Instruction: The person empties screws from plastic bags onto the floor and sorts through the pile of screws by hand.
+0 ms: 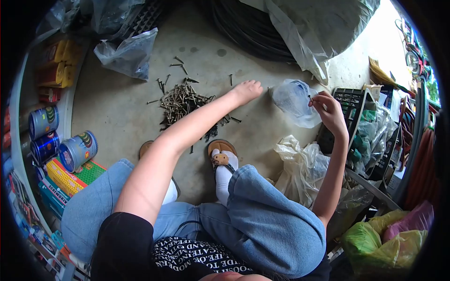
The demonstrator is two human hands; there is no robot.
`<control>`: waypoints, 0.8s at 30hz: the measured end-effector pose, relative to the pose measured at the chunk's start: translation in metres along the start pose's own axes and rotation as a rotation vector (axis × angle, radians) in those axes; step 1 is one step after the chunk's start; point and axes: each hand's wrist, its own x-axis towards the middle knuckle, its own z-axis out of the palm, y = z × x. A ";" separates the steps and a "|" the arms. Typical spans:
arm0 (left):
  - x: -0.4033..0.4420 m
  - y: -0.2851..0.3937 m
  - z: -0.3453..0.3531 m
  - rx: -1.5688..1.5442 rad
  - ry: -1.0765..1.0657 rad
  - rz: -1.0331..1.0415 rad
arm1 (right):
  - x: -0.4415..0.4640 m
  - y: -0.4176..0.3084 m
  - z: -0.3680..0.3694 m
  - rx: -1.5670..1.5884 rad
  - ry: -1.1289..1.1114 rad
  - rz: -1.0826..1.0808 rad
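A heap of long screws (183,105) lies on the concrete floor, with several strays around it. My left hand (247,92) reaches past the heap's right side, low over the floor, its fingers curled under; whatever they hold, if anything, is hidden. A clear plastic bag (293,100) sits open on the floor to the right of that hand. At the bag's right edge, my right hand (329,111) pinches one dark screw (310,98) between thumb and fingers. One lone screw (231,79) lies just left of my left hand.
My sandalled foot (222,161) is close below the heap. Blue tins (78,151) and boxes (75,175) line the left shelf. A black coil (248,28) is at the back. Crumpled bags (302,164) and a black crate (349,105) stand at right.
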 end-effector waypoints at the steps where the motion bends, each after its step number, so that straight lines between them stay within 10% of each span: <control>1: -0.008 -0.001 0.000 -0.007 -0.098 -0.003 | -0.001 0.002 -0.002 -0.025 -0.032 0.026; 8: -0.048 -0.036 -0.124 -0.427 -0.573 -0.237 | 0.000 -0.007 -0.004 0.021 -0.083 -0.047; 12: -0.075 -0.109 -0.142 0.017 0.092 -0.303 | 0.005 -0.027 -0.001 0.061 -0.117 -0.045; 15: -0.087 -0.133 -0.138 0.210 0.042 -0.623 | 0.011 -0.029 0.005 0.127 -0.113 -0.099; 24: -0.062 -0.057 -0.121 -0.151 -0.169 -0.724 | 0.008 -0.026 0.009 -0.055 -0.262 0.010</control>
